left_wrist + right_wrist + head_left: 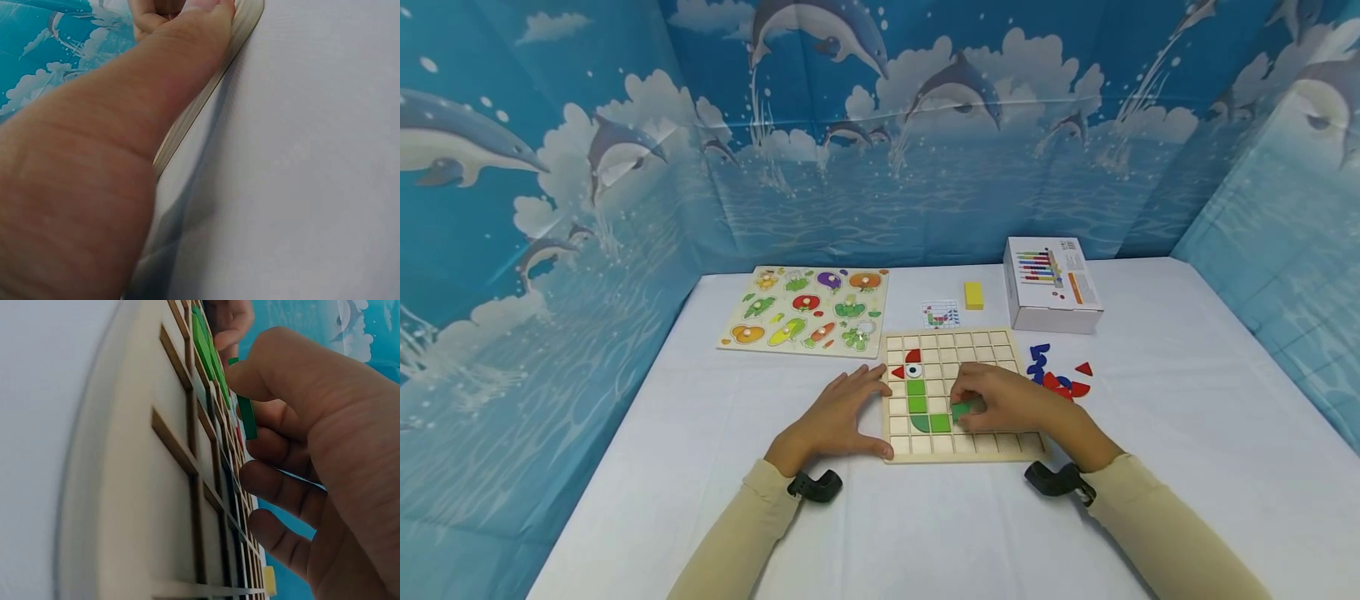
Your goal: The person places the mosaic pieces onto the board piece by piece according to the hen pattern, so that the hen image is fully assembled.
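A wooden grid board (973, 450) lies on the table between both hands. My right hand (1007, 400) is over its middle and pinches a green block (247, 417) between thumb and fingers, close above the grid. My left hand (842, 417) rests at the board's left edge, fingers spread along it and thumb (209, 25) at the near corner. Set in the cells are a red quarter piece (913, 356), a red triangle (898, 372), a white eye piece (913, 370), several green squares (917, 404) and a green quarter piece (920, 423).
Loose blue pieces (1038, 358) and red pieces (1078, 389) lie right of the board. Behind it are a pattern card (941, 314), a yellow block (973, 296) and a white box (1056, 319). A vegetable puzzle (801, 333) lies back left. A dolphin-print curtain (887, 208) surrounds the table.
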`<state>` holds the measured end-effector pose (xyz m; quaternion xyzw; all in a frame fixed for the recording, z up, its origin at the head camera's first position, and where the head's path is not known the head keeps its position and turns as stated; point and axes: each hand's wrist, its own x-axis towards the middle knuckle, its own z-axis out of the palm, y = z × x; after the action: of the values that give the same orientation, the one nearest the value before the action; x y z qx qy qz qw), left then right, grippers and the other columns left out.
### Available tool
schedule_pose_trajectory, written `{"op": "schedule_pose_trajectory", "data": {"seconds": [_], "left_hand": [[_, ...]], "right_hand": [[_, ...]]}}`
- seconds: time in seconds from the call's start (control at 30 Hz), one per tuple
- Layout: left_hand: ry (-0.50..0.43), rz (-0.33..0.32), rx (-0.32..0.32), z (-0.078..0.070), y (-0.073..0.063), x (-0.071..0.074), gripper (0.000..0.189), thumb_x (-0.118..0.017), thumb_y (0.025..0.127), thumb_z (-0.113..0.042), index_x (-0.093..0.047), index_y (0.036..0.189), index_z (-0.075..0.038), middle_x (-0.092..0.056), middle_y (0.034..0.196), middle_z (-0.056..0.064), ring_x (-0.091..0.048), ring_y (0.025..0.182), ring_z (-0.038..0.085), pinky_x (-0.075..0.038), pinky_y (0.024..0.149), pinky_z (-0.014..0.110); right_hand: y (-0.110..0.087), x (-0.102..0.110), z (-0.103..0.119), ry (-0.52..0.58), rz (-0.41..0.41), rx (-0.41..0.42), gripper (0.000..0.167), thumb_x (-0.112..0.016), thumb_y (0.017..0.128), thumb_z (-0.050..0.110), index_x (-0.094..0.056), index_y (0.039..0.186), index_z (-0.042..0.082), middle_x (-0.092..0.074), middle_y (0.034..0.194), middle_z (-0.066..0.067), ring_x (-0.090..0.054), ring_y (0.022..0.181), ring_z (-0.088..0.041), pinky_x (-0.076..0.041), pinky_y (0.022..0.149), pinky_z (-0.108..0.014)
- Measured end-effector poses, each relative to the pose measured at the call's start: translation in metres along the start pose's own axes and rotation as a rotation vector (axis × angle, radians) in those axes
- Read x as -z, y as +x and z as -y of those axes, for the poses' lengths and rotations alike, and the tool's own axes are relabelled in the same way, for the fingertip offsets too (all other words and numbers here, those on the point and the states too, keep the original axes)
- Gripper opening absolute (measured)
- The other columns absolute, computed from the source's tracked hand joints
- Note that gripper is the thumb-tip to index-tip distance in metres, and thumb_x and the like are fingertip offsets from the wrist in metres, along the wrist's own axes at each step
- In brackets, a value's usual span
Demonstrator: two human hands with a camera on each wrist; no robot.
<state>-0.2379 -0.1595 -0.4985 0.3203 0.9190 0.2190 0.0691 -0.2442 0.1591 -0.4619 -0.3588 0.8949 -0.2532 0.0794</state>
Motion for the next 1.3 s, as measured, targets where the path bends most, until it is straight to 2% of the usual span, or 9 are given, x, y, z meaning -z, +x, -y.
{"op": "schedule_pose_trajectory", "data": {"seconds": [0.43,0.77,0.93,1.3], "left_hand": [[0.009,-0.003,-0.005,0.0003,0.0004,0.0000,0.089,-0.078,0.068,-0.075,-0.050,0.137,-0.027,-0.021,0.167,-0.003,-0.012,0.153,0.022,-0.011,0.122,0.045],[0.002,0.006,-0.001,-0.0011,-0.0007,0.0013,0.090,-0.076,0.069,-0.077,-0.050,0.139,-0.026,-0.019,0.167,-0.004,-0.010,0.154,0.022,-0.009,0.122,0.045],[-0.003,-0.001,-0.014,-0.0018,-0.0008,0.0023,0.089,-0.077,0.069,-0.075,-0.050,0.138,-0.025,-0.021,0.167,-0.002,-0.012,0.153,0.024,-0.010,0.122,0.048],[-0.004,0.010,0.005,-0.0010,-0.0004,0.0002,0.091,-0.075,0.069,-0.078,-0.049,0.138,-0.026,-0.019,0.167,-0.005,-0.009,0.154,0.021,-0.009,0.122,0.046]], "right_hand": [[0.0012,-0.0051,0.0018,-0.011,0.044,0.023,0.017,-0.078,0.084,0.019,-0.072,0.098,0.025,-0.059,0.095,0.012,-0.053,0.091,-0.011,-0.052,0.078,-0.027],[-0.0012,-0.0056,0.0015,-0.009,0.038,0.030,0.016,-0.080,0.086,0.021,-0.073,0.099,0.025,-0.059,0.095,0.013,-0.054,0.090,-0.011,-0.052,0.077,-0.026],[-0.0024,-0.0048,0.0007,-0.011,0.043,0.035,0.016,-0.080,0.086,0.021,-0.074,0.100,0.026,-0.060,0.096,0.015,-0.054,0.090,-0.010,-0.053,0.081,-0.027],[-0.0035,-0.0052,-0.0008,0.003,0.040,0.038,0.017,-0.081,0.086,0.022,-0.075,0.102,0.025,-0.060,0.097,0.016,-0.055,0.092,-0.010,-0.054,0.085,-0.029]]}}
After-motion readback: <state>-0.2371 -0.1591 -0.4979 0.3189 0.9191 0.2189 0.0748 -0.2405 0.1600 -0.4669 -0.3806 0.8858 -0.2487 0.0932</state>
